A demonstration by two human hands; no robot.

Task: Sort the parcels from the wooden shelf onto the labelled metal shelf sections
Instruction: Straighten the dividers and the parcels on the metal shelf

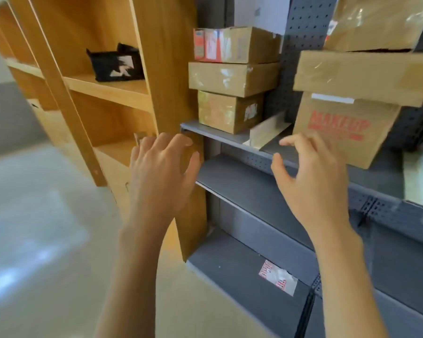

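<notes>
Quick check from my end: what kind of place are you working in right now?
Probably a parcel storeroom or small stockroom. Taped cardboard boxes are stacked on a grey metal shelf with a pegboard back, a wooden shelf stands beside it, and one box is printed MAKEUP.

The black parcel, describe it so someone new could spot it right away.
Start at the tall wooden shelf unit left of the grey metal shelving. On one of its upper boards sits a crumpled black plastic parcel with a torn white label. It is the only black parcel; the parcels on the metal shelving are brown cardboard boxes.
</notes>
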